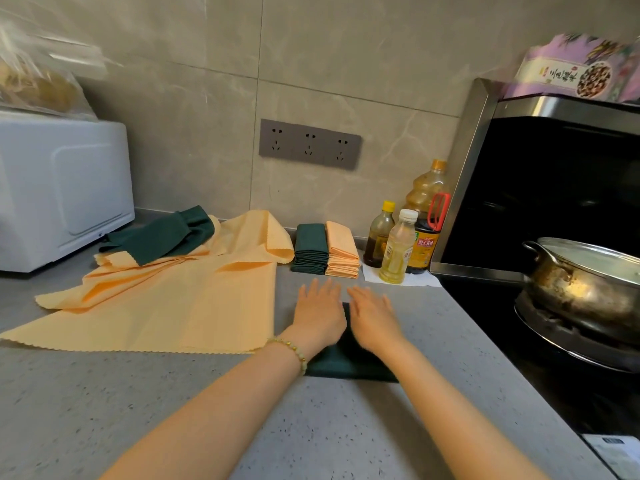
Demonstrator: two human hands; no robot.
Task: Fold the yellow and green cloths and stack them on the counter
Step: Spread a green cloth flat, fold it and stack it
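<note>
Green cloth (346,362) at lower centre, pressed by both flat hands' straight fingers (320,289), may spring unfolded once released.

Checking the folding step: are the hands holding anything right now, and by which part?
Nothing is gripped. The left hand and right hand lie flat, fingers straight, pressing on the folded green cloth.
</note>
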